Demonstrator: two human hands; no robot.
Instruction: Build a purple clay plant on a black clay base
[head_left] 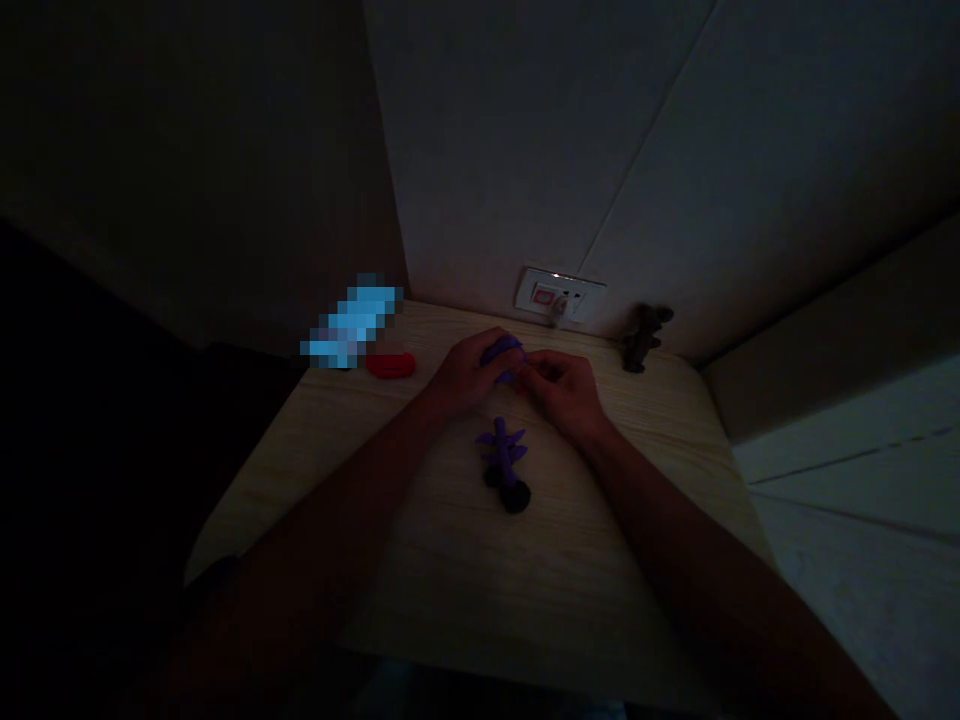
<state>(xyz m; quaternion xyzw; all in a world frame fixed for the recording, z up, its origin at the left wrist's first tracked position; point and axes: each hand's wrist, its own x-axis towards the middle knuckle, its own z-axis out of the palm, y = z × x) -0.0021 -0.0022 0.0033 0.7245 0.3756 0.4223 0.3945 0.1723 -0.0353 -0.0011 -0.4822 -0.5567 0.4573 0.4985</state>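
Observation:
The scene is very dark. My left hand (469,372) is curled around a small purple piece (501,349) near the back of a light wooden table (420,560). My right hand (564,388) meets it from the right, fingers pinched against the same purple piece. Just in front of both hands lies a purple toy part with spikes and dark round ends (505,463), touched by neither hand.
A red object (391,364) lies left of my hands, beside a glowing blurred blue item (351,324). A wall socket (559,294) sits at the table's back edge, with a dark figure (642,336) to its right. Walls close in behind and left.

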